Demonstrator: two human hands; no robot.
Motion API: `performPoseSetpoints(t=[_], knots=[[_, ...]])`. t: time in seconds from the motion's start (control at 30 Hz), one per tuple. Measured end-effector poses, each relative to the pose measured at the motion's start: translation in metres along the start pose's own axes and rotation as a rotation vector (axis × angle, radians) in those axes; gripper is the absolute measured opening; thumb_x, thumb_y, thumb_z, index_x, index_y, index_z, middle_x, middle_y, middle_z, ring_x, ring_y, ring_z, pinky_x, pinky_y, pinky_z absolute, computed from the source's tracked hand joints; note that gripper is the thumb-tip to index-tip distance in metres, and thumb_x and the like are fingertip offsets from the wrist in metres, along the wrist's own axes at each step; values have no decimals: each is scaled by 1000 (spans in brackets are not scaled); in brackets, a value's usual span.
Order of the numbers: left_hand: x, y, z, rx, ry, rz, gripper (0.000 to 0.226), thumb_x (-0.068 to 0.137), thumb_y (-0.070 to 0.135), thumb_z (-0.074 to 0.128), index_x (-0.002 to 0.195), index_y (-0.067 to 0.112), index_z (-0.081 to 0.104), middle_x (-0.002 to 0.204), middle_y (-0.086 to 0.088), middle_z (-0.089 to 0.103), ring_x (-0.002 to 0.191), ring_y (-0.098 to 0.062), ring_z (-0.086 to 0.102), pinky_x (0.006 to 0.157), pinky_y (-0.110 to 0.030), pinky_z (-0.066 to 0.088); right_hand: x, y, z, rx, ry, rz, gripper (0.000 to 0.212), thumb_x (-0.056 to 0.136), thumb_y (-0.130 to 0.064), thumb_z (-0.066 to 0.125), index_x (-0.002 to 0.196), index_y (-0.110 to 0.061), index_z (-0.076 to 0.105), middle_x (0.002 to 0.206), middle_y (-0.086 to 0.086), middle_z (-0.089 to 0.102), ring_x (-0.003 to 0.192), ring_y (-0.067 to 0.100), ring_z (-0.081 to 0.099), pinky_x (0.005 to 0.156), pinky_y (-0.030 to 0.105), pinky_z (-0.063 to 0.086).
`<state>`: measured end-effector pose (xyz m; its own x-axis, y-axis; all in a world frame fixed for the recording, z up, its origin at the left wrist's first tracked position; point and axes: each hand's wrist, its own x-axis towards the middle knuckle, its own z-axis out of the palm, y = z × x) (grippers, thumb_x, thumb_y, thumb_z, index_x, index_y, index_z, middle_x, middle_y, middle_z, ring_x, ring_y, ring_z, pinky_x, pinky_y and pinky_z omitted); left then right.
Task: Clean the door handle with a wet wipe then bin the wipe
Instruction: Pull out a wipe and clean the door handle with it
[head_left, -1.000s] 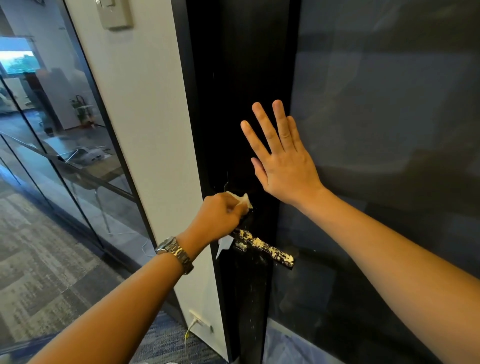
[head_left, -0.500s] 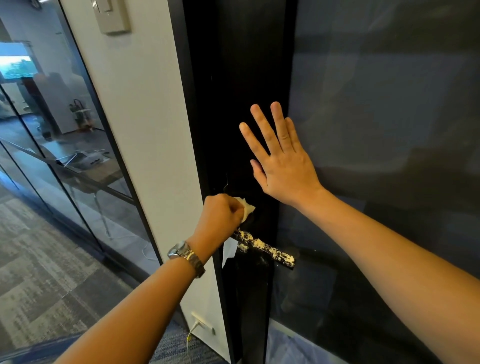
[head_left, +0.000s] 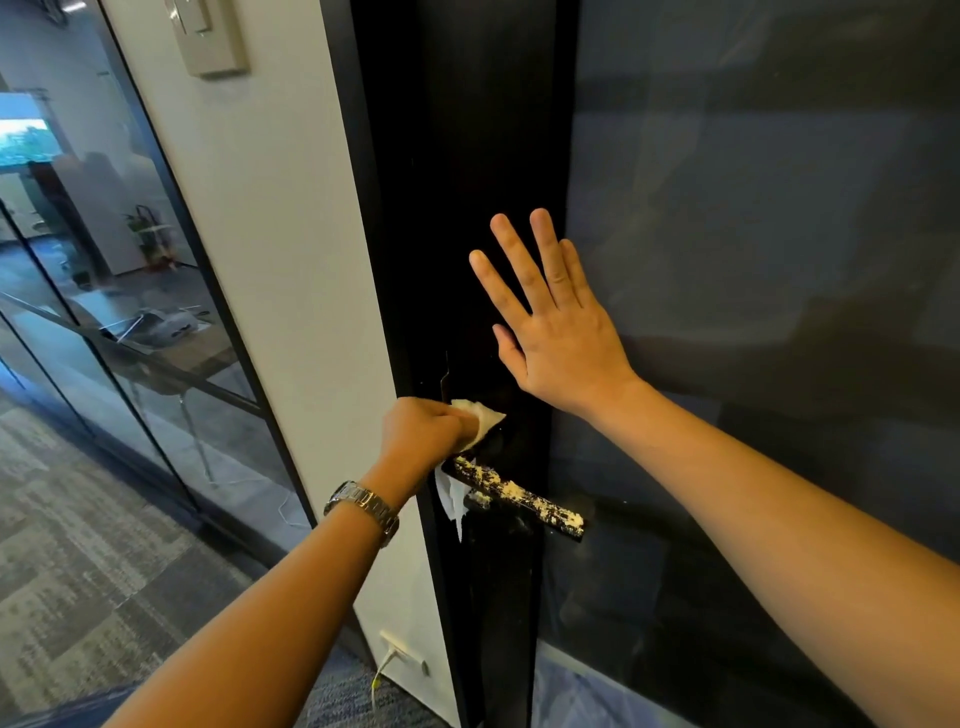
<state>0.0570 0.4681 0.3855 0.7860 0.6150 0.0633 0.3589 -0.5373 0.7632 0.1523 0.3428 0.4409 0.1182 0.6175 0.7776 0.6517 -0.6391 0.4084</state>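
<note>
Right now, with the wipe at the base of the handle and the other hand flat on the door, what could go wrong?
1. The wipe is bunched in the left hand, with a tail hanging loose below; the tail may snag on the handle or tear.
2. The speckled residue runs along the whole handle, and the wipe is only at its base, so the outer end may be missed.
3. The right hand presses flat on the door and may leave prints.

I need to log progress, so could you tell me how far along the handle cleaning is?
Done: nothing looks finished. In hand: the left hand presses the wipe at the handle's pivot end while the right hand braces flat on the door. Left: the handle is speckled with pale marks; binning remains, with no bin in view.
</note>
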Motion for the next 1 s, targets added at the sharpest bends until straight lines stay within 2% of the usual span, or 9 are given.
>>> performPoseSetpoints(t=[0.07, 0.13, 0.23, 0.3, 0.4, 0.5, 0.73, 0.87, 1.0], knots=[[-2, -1, 4, 62, 19, 64, 16, 81, 9, 58, 84, -2, 70, 85, -19, 64, 69, -20, 56, 63, -22, 51, 0, 0, 0, -7, -2, 0, 62, 92, -34, 44, 148, -13, 28, 154, 18, 26, 141, 42, 20, 115, 47, 19], [-8, 3, 7, 134, 19, 202, 18, 85, 10, 56, 88, 1, 71, 85, -13, 67, 64, -15, 59, 57, -10, 47, 0, 0, 1, -12, -7, 5, 62, 92, -34, 44, 148, -14, 27, 154, 17, 25, 141, 42, 19, 115, 47, 18], [-8, 5, 1, 203, -59, 292, 21, 87, 15, 56, 96, 7, 73, 94, -8, 70, 78, -18, 66, 67, -13, 49, 1, -1, 1, -8, -3, 6, 63, 91, -35, 44, 148, -14, 27, 154, 17, 25, 141, 41, 19, 115, 47, 18], [-5, 3, -5, 233, -43, 293, 20, 85, 16, 59, 96, 7, 73, 96, -7, 70, 81, -17, 65, 62, -7, 46, 1, -1, 1, -7, 8, 6, 63, 91, -35, 46, 148, -14, 29, 154, 17, 26, 141, 42, 20, 115, 47, 19], [-3, 3, -10, 273, -95, 408, 19, 85, 14, 59, 96, 7, 72, 98, -2, 67, 79, -8, 57, 55, -1, 42, 1, 0, 0, -7, 10, 6, 63, 91, -34, 46, 148, -14, 29, 153, 17, 27, 141, 42, 20, 115, 48, 20], [2, 0, -21, 274, -156, 419, 17, 84, 15, 61, 95, 8, 72, 96, 4, 63, 85, -6, 53, 61, -4, 37, 1, -1, 0, -9, 4, 4, 63, 91, -35, 46, 148, -14, 29, 154, 17, 26, 141, 41, 20, 115, 47, 19], [8, -5, -35, 354, -296, 494, 20, 84, 11, 61, 102, 8, 70, 108, -1, 63, 92, -9, 52, 71, -5, 38, 1, -1, 0, -12, 12, 5, 63, 91, -34, 47, 147, -14, 30, 153, 18, 27, 140, 42, 21, 115, 47, 19], [10, -4, -36, 423, -379, 550, 21, 84, 13, 62, 103, 9, 70, 109, 1, 60, 94, -9, 52, 74, -5, 39, 1, 0, 1, -44, 14, 4, 64, 90, -36, 47, 147, -14, 29, 153, 17, 27, 140, 41, 21, 115, 45, 15], [11, -4, -43, 436, -460, 564, 21, 85, 14, 62, 103, 10, 71, 103, 5, 59, 95, -10, 53, 90, -21, 45, 1, -1, 1, -19, 18, 7, 64, 90, -35, 47, 148, -14, 29, 154, 17, 27, 141, 41, 20, 115, 45, 15]])
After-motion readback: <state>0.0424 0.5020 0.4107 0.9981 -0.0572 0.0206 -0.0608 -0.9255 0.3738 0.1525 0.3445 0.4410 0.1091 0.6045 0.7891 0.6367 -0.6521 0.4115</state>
